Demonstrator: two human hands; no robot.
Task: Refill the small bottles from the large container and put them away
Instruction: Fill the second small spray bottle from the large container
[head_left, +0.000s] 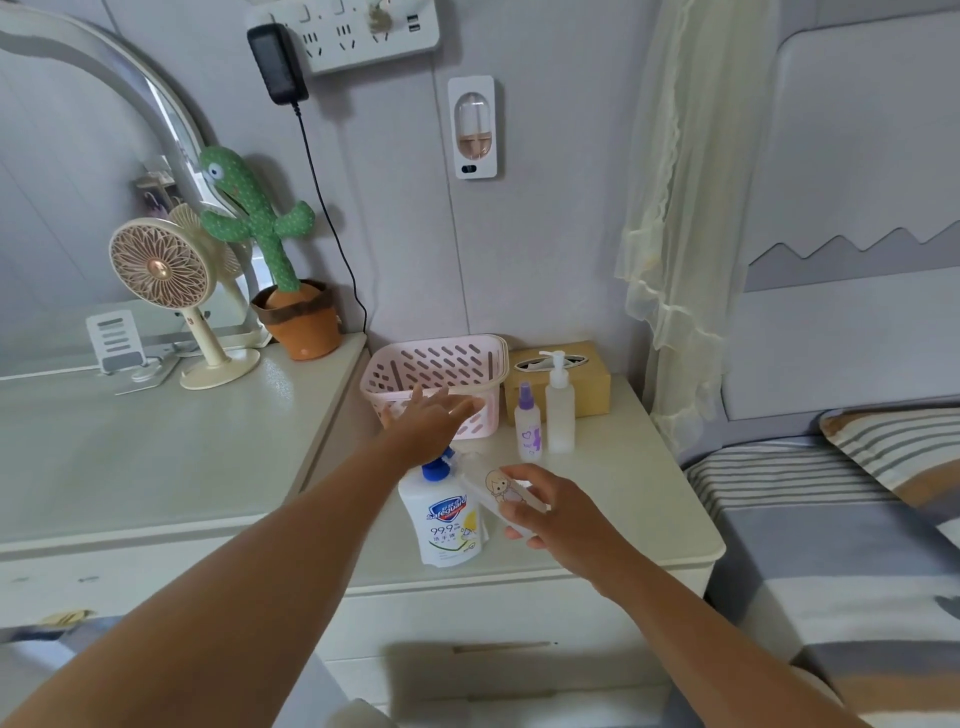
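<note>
While my right hand (553, 514) grips a small sticker bottle (500, 489) tilted above the nightstand (628, 493), well in from its front edge, my left hand (431, 421) reaches straight-fingered, holding nothing, before the pink basket (447, 358). Bare top lies right of the large container (447, 530), which reads "Safeguard 99.9".

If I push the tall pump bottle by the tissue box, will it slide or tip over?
Probably tip: the pump bottle is tall and narrow, so a push near the top would likely topple it. It looks like plastic, so likely not fragile. The spray bottle stands close beside it and could get knocked.
</note>
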